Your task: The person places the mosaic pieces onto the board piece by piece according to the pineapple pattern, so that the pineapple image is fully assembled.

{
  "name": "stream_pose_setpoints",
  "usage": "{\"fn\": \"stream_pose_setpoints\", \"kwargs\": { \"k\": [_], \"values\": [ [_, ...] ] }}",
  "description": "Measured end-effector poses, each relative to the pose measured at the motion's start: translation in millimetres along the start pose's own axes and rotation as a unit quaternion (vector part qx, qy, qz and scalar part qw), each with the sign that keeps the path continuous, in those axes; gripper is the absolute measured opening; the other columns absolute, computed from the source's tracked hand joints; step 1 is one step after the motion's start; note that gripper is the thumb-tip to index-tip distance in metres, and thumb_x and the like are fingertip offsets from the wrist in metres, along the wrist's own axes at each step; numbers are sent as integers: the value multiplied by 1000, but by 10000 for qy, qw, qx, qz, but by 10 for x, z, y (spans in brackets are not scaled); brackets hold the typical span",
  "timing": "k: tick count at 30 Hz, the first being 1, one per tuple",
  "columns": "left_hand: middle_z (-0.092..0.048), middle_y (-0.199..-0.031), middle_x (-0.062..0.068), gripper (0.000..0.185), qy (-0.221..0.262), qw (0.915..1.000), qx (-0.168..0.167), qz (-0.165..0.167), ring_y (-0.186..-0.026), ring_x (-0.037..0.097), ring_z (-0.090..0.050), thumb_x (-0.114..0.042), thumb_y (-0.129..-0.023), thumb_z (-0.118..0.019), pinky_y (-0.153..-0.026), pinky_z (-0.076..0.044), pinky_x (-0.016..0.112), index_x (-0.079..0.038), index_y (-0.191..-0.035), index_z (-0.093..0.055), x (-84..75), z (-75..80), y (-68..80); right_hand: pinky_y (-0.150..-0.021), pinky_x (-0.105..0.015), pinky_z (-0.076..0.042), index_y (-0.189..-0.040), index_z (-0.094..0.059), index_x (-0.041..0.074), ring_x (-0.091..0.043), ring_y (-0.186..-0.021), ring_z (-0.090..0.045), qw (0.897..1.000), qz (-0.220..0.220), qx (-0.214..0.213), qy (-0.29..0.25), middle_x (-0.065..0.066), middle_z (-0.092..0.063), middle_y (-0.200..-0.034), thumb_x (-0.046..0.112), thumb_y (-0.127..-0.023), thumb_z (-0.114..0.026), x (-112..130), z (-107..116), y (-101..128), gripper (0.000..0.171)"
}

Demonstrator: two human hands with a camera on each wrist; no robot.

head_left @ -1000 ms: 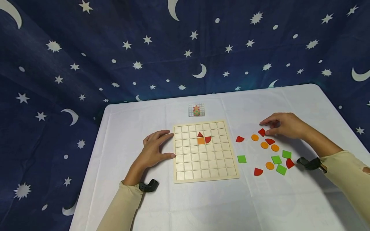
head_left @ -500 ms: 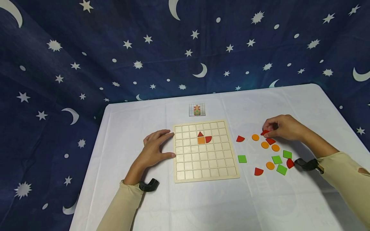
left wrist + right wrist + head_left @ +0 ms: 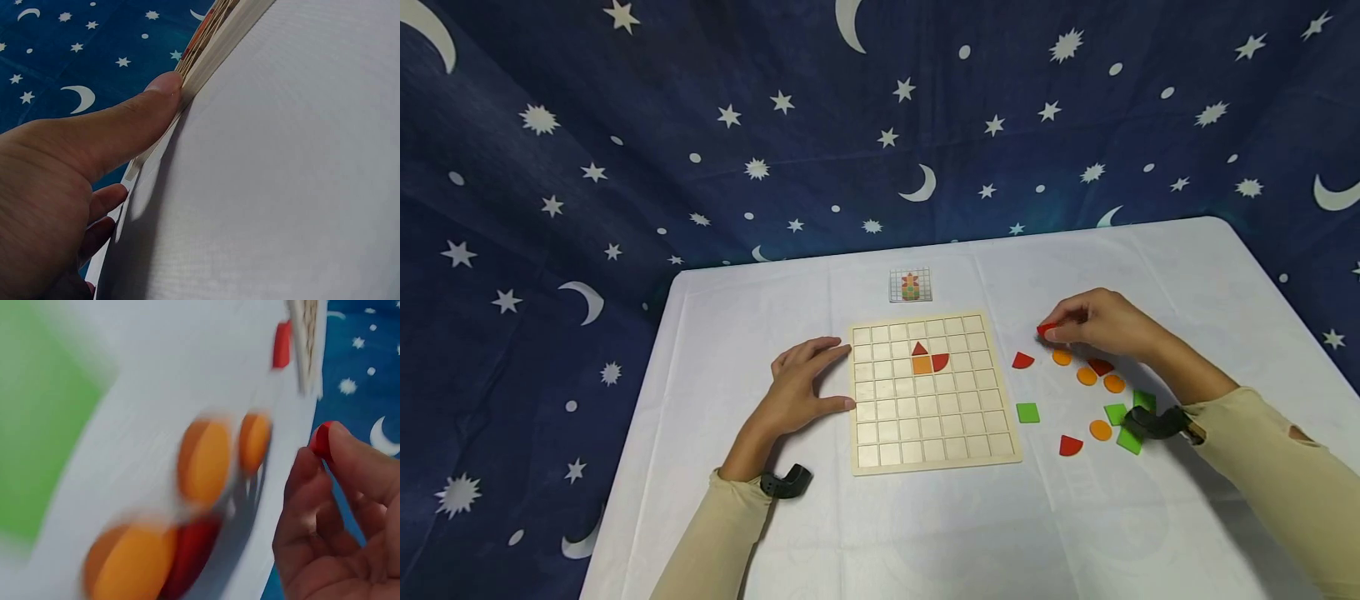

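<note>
My right hand (image 3: 1099,321) pinches a red quarter-circle piece (image 3: 322,440) between thumb and fingertips, over the right part of the table. Most of that piece is hidden by the fingers. A pale wooden grid board (image 3: 936,429) lies in the middle. On it sit a red triangle (image 3: 919,349), an orange square (image 3: 921,366) and a red quarter-circle (image 3: 940,362), side by side. My left hand (image 3: 797,390) rests at the board's left edge, thumb and forefinger spread apart with their tips at the rim. In the left wrist view the thumb (image 3: 134,128) touches the board's side.
Between the board and the right arm lie loose pieces: orange circles (image 3: 1101,431), red quarter-circles (image 3: 1071,446) and green squares (image 3: 1027,412). A small card (image 3: 910,285) with a coloured pattern on a grid lies behind the board. A dark starry cloth (image 3: 820,125) hangs behind the table.
My right hand has closed its fingertips on the red quarter-circle, picked it up and moved left toward the board. The left hand and the board have stayed still.
</note>
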State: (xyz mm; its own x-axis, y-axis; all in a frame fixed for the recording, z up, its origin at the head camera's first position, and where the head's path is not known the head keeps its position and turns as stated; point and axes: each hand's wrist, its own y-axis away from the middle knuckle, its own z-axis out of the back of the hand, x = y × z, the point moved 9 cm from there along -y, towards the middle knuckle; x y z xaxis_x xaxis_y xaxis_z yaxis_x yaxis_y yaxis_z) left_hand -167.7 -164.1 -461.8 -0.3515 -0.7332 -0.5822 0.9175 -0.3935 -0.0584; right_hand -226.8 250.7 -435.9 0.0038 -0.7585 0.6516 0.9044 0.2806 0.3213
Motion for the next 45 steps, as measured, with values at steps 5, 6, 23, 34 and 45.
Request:
{"fn": "stream_pose_setpoints", "kwargs": {
  "k": [5, 6, 23, 34, 45],
  "values": [
    [-48, -155, 10, 85, 8, 10000, 1, -17, -147, 31, -38, -45, -76, -89, -114, -15, 61, -19, -149, -54, -1, -1, 1, -78, -31, -55, -112, -79, 14, -22, -92, -65, 9989, 80, 133, -445, -5, -76, -105, 24, -94, -75, 260, -172, -115, 21],
    [-48, -155, 10, 85, 9, 10000, 1, -24, -147, 31, -38, -45, -76, -89, -114, -15, 61, -19, -149, -54, 0, -3, 2, -77, -31, -54, -113, -78, 13, -22, -92, -65, 9986, 114, 157, -495, -5, -76, -103, 22, -95, -74, 316, -214, -142, 21],
    [-47, -155, 9, 85, 34, 10000, -15, -24, -147, 30, -37, -45, -75, -89, -114, -15, 62, -19, -149, -55, 1, 4, -3, -73, -33, -45, -88, -81, 18, -20, -83, -60, 9936, 845, 307, -678, 1, -74, -82, 17, -85, -83, 1092, -953, -464, 5],
    [-47, -156, 9, 85, 73, 10000, 5, 29, -148, 31, -36, -43, -75, -90, -114, -15, 61, -20, -149, -55, -7, 1, 2, -73, -31, -50, -93, -79, 14, -13, -76, -63, 9913, 1198, 264, -486, 4, -74, -76, 11, -87, -78, 1429, -1190, -508, 6],
    [-47, -156, 8, 85, 84, 9999, 26, 80, -148, 30, -35, -44, -75, -90, -114, -15, 61, -20, -149, -55, 5, -7, -2, -67, -30, -47, -83, -80, 13, -13, -74, -61, 9908, 1337, 155, -100, 7, -70, -67, 13, -80, -80, 1570, -1311, -520, 3]
  ]
}}
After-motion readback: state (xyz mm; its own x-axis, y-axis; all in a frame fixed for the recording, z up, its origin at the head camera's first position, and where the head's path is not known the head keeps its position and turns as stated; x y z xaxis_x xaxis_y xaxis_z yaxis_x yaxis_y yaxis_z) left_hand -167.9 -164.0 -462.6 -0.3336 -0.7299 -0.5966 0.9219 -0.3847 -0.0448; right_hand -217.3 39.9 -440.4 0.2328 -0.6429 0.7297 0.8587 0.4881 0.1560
